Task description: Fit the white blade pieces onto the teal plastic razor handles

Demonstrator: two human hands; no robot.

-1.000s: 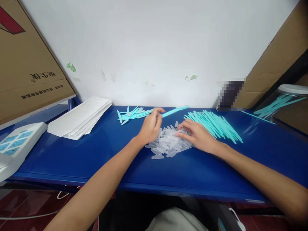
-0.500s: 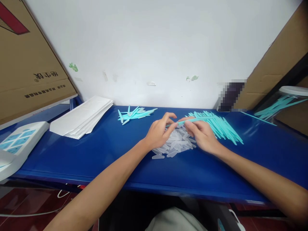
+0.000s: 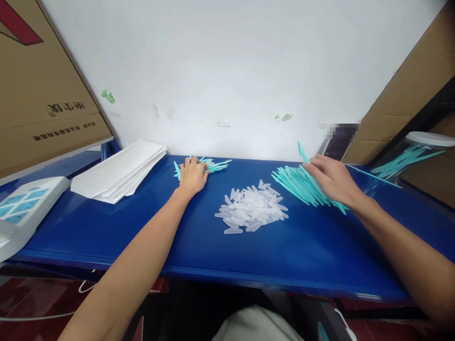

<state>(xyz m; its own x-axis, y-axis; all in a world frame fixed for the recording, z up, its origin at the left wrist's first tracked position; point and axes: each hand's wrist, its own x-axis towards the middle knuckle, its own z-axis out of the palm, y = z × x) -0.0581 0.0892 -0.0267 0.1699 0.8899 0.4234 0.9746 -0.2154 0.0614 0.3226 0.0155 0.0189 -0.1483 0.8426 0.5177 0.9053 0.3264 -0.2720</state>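
My left hand (image 3: pixel 193 174) rests on the small pile of teal sticks with clear caps (image 3: pixel 213 166) at the back of the blue table (image 3: pixel 142 227), fingers curled over the sticks. My right hand (image 3: pixel 331 177) is over the big heap of bare teal sticks (image 3: pixel 295 182) at the right and pinches one teal stick (image 3: pixel 303 152) that points up. Between the hands lies a pile of clear plastic caps (image 3: pixel 251 208), touched by neither hand.
A stack of white plastic bags (image 3: pixel 119 170) lies at the back left. A white device with blue buttons (image 3: pixel 24 203) sits at the left edge, a cardboard box (image 3: pixel 42 85) above it. At the far right a clear jar (image 3: pixel 412 154) holds more teal sticks.
Both hands left the cap pile. The left hand went back-left to the capped sticks. The right hand swung right to the heap of bare sticks and lifted one.
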